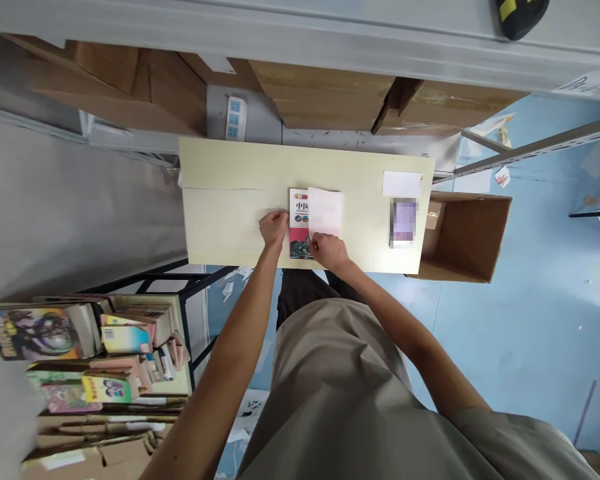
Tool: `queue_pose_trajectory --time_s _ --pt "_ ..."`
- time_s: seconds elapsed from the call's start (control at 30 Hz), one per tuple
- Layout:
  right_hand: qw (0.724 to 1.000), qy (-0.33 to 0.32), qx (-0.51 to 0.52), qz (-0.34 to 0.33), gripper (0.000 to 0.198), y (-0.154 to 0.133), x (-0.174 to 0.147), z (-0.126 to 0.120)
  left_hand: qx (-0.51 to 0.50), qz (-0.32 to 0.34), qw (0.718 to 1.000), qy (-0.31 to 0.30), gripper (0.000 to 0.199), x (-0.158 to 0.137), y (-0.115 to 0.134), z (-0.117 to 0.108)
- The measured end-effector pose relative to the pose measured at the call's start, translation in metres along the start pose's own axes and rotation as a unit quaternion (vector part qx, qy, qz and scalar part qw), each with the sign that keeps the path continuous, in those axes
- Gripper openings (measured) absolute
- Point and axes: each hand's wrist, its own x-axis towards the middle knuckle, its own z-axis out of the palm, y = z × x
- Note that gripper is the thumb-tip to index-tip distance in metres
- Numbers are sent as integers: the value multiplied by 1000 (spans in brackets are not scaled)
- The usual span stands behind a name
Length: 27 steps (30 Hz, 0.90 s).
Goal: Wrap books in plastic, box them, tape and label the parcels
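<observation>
A booklet (299, 233) with Chinese print and a pink lower half lies on the pale yellow table (230, 227). A white sheet (326, 210) covers its right side. My left hand (274, 227) is closed at the booklet's left edge; whether its fingertips pinch anything is hidden. On the lower part of the white sheet is my right hand (329, 251), its fingers pressed together at the sheet's left edge.
To the right lie a white card (403, 183) and a blurred-out purple rectangle (404, 223). An open cardboard box (463, 237) stands beyond the table's right end. Behind are more cartons (330, 97) and a power strip (236, 119). Stacked books (130, 337) fill the lower left.
</observation>
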Motion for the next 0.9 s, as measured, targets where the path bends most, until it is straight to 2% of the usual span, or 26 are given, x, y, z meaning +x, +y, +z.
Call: queue_pose_trajectory --time_s 0.1,0.2,0.4,0.53,0.63,0.67,0.73,0.8,0.83,0.9 --pt "999 -46 -21 0 29 -10 21 5 -31 -3 1000 3 22 -3 -1 -3" --pt "998 -51 -27 4 30 -12 30 11 -25 34 999 -10 25 -10 -3 -8" --pt "999 -41 -32 -5 34 -11 35 26 72 80 994 0 21 -42 -8 -8" --pt "999 -33 -20 -18 38 -8 34 36 155 89 984 22 51 -58 -12 2" --pt "998 -41 22 -35 30 6 28 33 174 83 981 32 58 -60 -14 7" --pt "999 -21 40 -21 27 15 27 29 174 84 981 31 58 -59 -15 7" --pt "993 68 87 36 27 38 26 19 169 90 981 28 54 -57 -18 6" --pt "972 164 145 89 28 63 31 9 161 95 982 25 49 -56 -20 5" --pt "961 188 176 104 28 74 35 4 155 98 983 24 46 -56 -21 4" --pt "945 191 238 120 26 88 48 -2 145 103 984 20 41 -56 -22 4"
